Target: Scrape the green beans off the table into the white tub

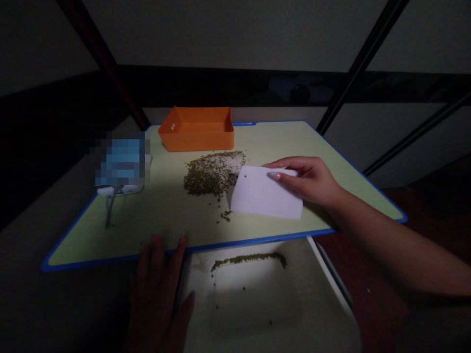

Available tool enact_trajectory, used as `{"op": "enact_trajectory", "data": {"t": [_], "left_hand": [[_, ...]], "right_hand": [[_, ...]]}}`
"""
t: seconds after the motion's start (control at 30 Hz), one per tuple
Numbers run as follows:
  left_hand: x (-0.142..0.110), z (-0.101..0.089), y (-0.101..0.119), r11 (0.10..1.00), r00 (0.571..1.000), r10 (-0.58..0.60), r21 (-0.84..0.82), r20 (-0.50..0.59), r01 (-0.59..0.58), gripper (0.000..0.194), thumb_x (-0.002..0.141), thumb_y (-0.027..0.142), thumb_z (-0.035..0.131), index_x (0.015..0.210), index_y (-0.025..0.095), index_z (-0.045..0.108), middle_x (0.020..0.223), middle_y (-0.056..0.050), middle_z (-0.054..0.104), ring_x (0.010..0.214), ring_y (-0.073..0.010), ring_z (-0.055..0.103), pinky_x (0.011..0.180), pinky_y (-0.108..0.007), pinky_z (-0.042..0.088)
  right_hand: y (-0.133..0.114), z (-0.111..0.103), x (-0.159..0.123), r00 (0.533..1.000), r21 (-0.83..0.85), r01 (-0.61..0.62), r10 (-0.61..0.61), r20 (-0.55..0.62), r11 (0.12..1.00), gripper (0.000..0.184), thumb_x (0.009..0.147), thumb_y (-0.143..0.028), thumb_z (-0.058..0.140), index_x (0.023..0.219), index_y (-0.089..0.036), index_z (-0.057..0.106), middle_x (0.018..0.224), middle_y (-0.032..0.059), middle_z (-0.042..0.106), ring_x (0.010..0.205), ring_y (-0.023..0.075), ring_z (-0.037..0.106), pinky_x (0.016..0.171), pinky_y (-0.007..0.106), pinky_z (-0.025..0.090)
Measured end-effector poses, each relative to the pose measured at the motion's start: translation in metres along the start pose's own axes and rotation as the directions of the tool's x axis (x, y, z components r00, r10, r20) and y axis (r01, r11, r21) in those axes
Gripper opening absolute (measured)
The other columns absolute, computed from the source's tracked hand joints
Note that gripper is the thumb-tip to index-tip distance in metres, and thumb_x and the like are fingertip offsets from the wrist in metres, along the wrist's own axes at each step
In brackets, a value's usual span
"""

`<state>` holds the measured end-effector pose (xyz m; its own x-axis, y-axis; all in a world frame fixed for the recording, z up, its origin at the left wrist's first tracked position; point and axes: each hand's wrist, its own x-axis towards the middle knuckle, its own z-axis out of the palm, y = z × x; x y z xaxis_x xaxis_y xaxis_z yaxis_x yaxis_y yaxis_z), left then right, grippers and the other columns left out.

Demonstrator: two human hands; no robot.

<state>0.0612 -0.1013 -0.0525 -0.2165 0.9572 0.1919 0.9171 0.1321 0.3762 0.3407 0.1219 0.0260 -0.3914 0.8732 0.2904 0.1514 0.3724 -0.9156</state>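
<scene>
- A pale green board (165, 215) with a bright blue rim is lying tilted toward the near side, its far end higher, and it is carrying most of the things in view.
- Below its near edge, a shallow white tray (253, 299) is sitting on a dark reddish wooden surface (379, 304), with a curved line of green grains (248, 260) gathering along its far side.
- An orange rectangular plastic bin (196, 130) is standing at the board's far edge, and its inside is showing only a small pale mark in one corner.
- A heap of green mung-like grains mixed with white grains (211, 172) is lying on the board just in front of the bin, with loose specks scattering toward the near side.
- A pixelated blue object (121, 162) is sitting at the board's left side, too blurred to name, with a grey cord (110, 206) trailing from a white base.
- The right hand (307, 181) is pinching a white plastic card (259, 193) between thumb and fingers, pressing it flat against the board and just beside the heap; the card has rounded corners and one small hole.
- The left hand (158, 294) is open with its fingers spread, holding nothing, its fingertips reaching the board's near rim.
</scene>
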Motion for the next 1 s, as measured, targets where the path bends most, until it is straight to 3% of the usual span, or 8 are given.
{"op": "enact_trajectory", "data": {"t": [0.17,0.33,0.5,0.7,0.9,1.0], "left_hand": [[-0.0009,0.0011,-0.0008,1.000,0.999,0.021,0.018,-0.037,-0.020,0.072,0.098,0.030,0.039,0.161,0.048,0.007,0.180,-0.006,0.003,0.166,-0.0322,-0.003,0.132,-0.075,0.018],[0.0001,0.0057,-0.0053,0.998,0.997,0.054,0.032,-0.055,-0.052,0.078,0.098,0.028,0.038,0.158,0.056,-0.002,0.180,0.000,-0.003,0.166,-0.0364,-0.003,0.127,-0.082,0.023],[0.0014,0.0072,-0.0065,0.999,0.995,0.045,0.016,-0.088,-0.043,0.075,0.098,0.029,0.037,0.157,0.058,0.001,0.180,0.002,0.001,0.166,-0.0383,0.003,0.127,-0.083,0.024],[-0.0002,0.0055,-0.0049,1.000,0.999,0.021,0.004,-0.050,-0.021,0.073,0.100,0.032,0.037,0.156,0.060,0.000,0.180,0.002,0.000,0.166,-0.0377,0.000,0.129,-0.082,0.022],[-0.0010,0.0010,-0.0033,1.000,1.000,0.011,0.000,0.024,-0.011,0.077,0.099,0.031,0.036,0.155,0.060,-0.009,0.179,0.005,-0.013,0.165,-0.0387,-0.008,0.128,-0.083,0.023],[0.0011,0.0006,-0.0046,0.999,0.999,0.044,0.021,-0.001,-0.044,0.077,0.099,0.031,0.037,0.155,0.062,-0.007,0.179,0.005,-0.010,0.165,-0.0398,-0.003,0.127,-0.084,0.024]], "right_hand": [[0.0025,-0.0015,0.0000,1.000,0.003,0.020,-0.020,-0.015,1.000,0.033,0.079,-0.042,0.087,0.103,-0.018,0.087,0.094,0.0099,0.083,0.064,0.0113,0.061,0.052,0.022,0.046],[0.0012,-0.0007,0.0002,1.000,0.024,0.005,-0.005,-0.002,1.000,0.033,0.079,-0.042,0.087,0.102,-0.018,0.086,0.092,0.0101,0.083,0.062,0.0110,0.061,0.051,0.022,0.045],[-0.0011,0.0003,0.0006,1.000,0.036,0.008,-0.008,-0.003,0.999,0.032,0.079,-0.041,0.087,0.101,-0.018,0.087,0.095,0.0108,0.084,0.065,0.0120,0.064,0.053,0.022,0.047],[-0.0005,0.0001,0.0008,1.000,0.056,0.014,-0.015,0.021,0.998,0.029,0.080,-0.038,0.087,0.102,-0.018,0.087,0.096,0.0103,0.084,0.065,0.0110,0.064,0.055,0.022,0.048],[0.0022,-0.0028,0.0012,0.999,0.092,0.011,-0.014,0.031,0.996,0.028,0.079,-0.037,0.087,0.100,-0.019,0.087,0.090,0.0080,0.082,0.061,0.0088,0.060,0.051,0.020,0.044],[0.0040,-0.0041,0.0033,1.000,0.104,0.003,-0.005,0.023,0.995,0.028,0.078,-0.037,0.088,0.100,-0.019,0.087,0.089,0.0074,0.082,0.061,0.0085,0.059,0.051,0.020,0.043]]}}
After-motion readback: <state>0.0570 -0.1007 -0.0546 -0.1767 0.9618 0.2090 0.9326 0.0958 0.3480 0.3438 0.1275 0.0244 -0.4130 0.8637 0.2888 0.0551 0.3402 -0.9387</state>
